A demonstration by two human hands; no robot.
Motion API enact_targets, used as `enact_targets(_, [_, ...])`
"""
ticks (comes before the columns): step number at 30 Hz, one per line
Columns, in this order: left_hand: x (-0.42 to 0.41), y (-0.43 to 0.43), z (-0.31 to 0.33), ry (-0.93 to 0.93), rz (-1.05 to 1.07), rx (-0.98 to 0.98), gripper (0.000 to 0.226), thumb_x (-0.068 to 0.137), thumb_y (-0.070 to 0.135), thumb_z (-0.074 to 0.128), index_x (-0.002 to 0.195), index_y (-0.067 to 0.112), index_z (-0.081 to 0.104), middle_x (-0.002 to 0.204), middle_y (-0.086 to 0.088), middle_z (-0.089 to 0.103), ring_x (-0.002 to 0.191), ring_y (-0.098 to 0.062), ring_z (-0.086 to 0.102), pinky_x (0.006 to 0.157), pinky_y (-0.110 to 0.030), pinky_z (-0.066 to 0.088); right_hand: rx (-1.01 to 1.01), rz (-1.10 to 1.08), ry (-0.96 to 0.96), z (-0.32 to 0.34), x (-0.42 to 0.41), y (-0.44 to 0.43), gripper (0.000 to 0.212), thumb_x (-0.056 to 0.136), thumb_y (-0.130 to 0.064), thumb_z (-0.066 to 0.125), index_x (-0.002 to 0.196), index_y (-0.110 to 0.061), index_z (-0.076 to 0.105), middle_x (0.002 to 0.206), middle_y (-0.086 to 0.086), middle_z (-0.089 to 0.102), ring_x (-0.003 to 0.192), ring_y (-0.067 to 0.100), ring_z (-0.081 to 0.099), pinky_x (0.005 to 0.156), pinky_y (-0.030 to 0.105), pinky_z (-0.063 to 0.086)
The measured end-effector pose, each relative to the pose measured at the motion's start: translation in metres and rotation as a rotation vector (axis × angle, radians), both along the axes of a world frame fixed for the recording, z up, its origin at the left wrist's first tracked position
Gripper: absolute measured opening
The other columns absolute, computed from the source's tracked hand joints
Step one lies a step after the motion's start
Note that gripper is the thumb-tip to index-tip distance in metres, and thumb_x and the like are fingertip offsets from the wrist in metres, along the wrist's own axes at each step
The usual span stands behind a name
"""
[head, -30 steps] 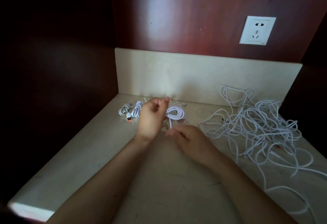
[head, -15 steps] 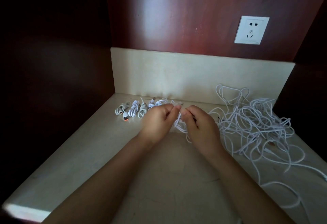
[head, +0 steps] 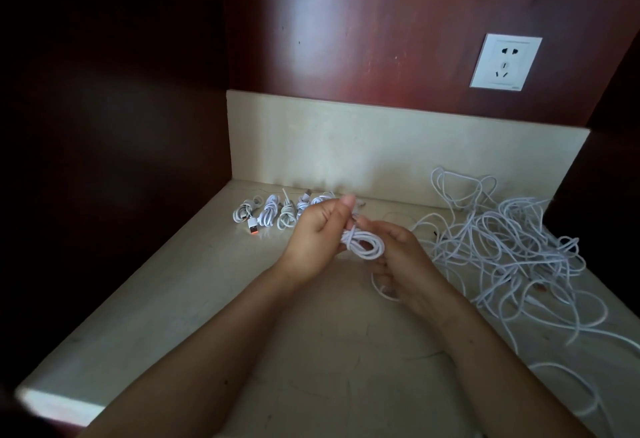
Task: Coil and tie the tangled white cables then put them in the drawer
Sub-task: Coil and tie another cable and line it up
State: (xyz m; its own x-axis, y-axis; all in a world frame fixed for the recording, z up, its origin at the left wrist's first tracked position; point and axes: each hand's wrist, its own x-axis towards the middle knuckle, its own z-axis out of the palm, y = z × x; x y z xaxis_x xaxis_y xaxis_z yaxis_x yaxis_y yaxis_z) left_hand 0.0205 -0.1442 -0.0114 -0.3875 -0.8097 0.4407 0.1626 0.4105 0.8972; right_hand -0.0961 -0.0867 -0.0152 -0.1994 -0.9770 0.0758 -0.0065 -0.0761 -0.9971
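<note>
Coiled cable (head: 363, 247) now shows between left hand (head: 313, 240) and right hand (head: 407, 259), both grips pinching it.

A small white coil (head: 363, 245), several loops w/ a strand wrapped across its left end, was held above the counter (head: 207, 299) at centre betw. the left hand (head: 313, 240) & right hand (head: 401, 257), fingers of both curled on it, w/ a loose tail looping below the right hand. To the right, the tangled pile (head: 509, 247) of thin white cable lay sprawled in loose overlapping loops, from the far wall to the near-right edge. At far left, approx. five tied bundles (head: 273, 214) lay side by side in a row, an orange-tipped plug (head: 253, 228) at the row's near-left end.
</note>
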Motion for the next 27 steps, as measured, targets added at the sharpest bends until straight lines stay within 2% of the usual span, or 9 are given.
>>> enact_targets(2, [0.000, -0.003, 0.002, 0.071, 0.043, 0.076, 0.046, 0.105, 0.019, 0.037, 0.059, 0.013, 0.042, 0.038, 0.009, 0.042, 0.035, 0.002, 0.037, 0.040, -0.011, 0.031, -0.003, 0.022, 0.082, -0.004, 0.002, -0.002, 0.042, 0.099, -0.032, 0.053, 0.059, -0.021, 0.061, 0.044, -0.006, 0.029, 0.037, 0.007, 0.020, 0.038, 0.016, 0.015])
enact_targets(5, [0.004, -0.014, 0.001, 0.082, 0.166, 0.114, 0.043, 0.104, 0.030, 0.039, 0.064, 0.017, 0.043, 0.051, 0.007, 0.041, 0.043, -0.003, 0.039, 0.043, -0.015, 0.035, -0.145, 0.033, 0.479, -0.010, 0.007, -0.003, 0.042, 0.101, -0.019, 0.050, 0.060, -0.023, 0.058, 0.043, -0.014, 0.046, 0.042, 0.000, 0.041, 0.050, 0.016, 0.029])
enact_targets(8, [0.008, -0.025, -0.003, 0.004, 0.255, 0.084, 0.041, 0.104, 0.033, 0.041, 0.066, 0.018, 0.042, 0.057, 0.007, 0.040, 0.048, 0.000, 0.042, 0.049, -0.017, 0.041, -0.241, 0.015, 0.726, -0.016, 0.014, -0.004, 0.037, 0.099, -0.029, 0.047, 0.062, -0.030, 0.056, 0.059, -0.026, 0.057, 0.061, -0.005, 0.054, 0.063, 0.015, 0.035])
enact_targets(11, [0.014, -0.035, -0.011, -0.189, 0.371, -0.081, 0.039, 0.102, 0.037, 0.045, 0.067, 0.020, 0.044, 0.057, 0.007, 0.045, 0.056, -0.013, 0.049, 0.061, -0.035, 0.051, -0.242, 0.021, 0.924, -0.018, 0.018, 0.000, 0.029, 0.090, -0.040, 0.038, 0.078, -0.028, 0.061, 0.068, -0.018, 0.058, 0.069, 0.000, 0.053, 0.067, 0.025, 0.040])
enact_targets(13, [0.017, -0.036, -0.014, -0.373, 0.417, -0.207, 0.040, 0.101, 0.040, 0.046, 0.066, 0.021, 0.043, 0.057, 0.004, 0.049, 0.063, -0.023, 0.053, 0.065, -0.039, 0.049, -0.278, 0.012, 1.003, -0.017, 0.017, 0.002, 0.030, 0.089, -0.044, 0.038, 0.085, -0.025, 0.061, 0.069, -0.009, 0.057, 0.067, 0.006, 0.051, 0.066, 0.033, 0.042])
enact_targets(18, [0.013, -0.031, -0.015, -0.444, 0.301, -0.303, 0.046, 0.094, 0.051, 0.049, 0.059, 0.023, 0.040, 0.052, 0.003, 0.045, 0.057, -0.020, 0.046, 0.061, -0.038, 0.043, -0.380, -0.156, 0.720, -0.012, -0.002, -0.002, 0.029, 0.085, -0.045, 0.049, 0.071, -0.021, 0.058, 0.062, -0.009, 0.054, 0.058, 0.008, 0.048, 0.061, 0.037, 0.042])
enact_targets(21, [0.010, -0.026, -0.016, -0.370, 0.135, -0.287, 0.050, 0.087, 0.059, 0.043, 0.058, 0.019, 0.045, 0.052, 0.005, 0.043, 0.052, -0.014, 0.040, 0.055, -0.037, 0.040, -0.351, -0.213, 0.531, -0.008, -0.007, -0.005, 0.029, 0.093, -0.026, 0.062, 0.065, -0.024, 0.056, 0.055, -0.014, 0.050, 0.054, 0.002, 0.044, 0.056, 0.029, 0.037])
enact_targets(25, [0.009, -0.017, -0.009, -0.137, -0.008, -0.118, 0.049, 0.100, 0.035, 0.051, 0.056, 0.014, 0.045, 0.048, 0.000, 0.043, 0.044, -0.010, 0.038, 0.047, -0.024, 0.034, -0.239, -0.097, 0.227, -0.005, -0.002, -0.005, 0.026, 0.095, -0.020, 0.063, 0.070, -0.012, 0.059, 0.054, -0.006, 0.053, 0.045, 0.004, 0.044, 0.046, 0.019, 0.036])
enact_targets(27, [0.009, -0.013, -0.006, -0.070, -0.005, -0.063, 0.047, 0.102, 0.024, 0.045, 0.057, 0.011, 0.044, 0.044, 0.003, 0.042, 0.039, -0.006, 0.036, 0.043, -0.020, 0.033, -0.102, -0.006, 0.030, -0.004, 0.003, -0.003, 0.025, 0.097, -0.022, 0.059, 0.074, -0.012, 0.058, 0.050, -0.004, 0.048, 0.036, 0.003, 0.034, 0.034, 0.016, 0.026])
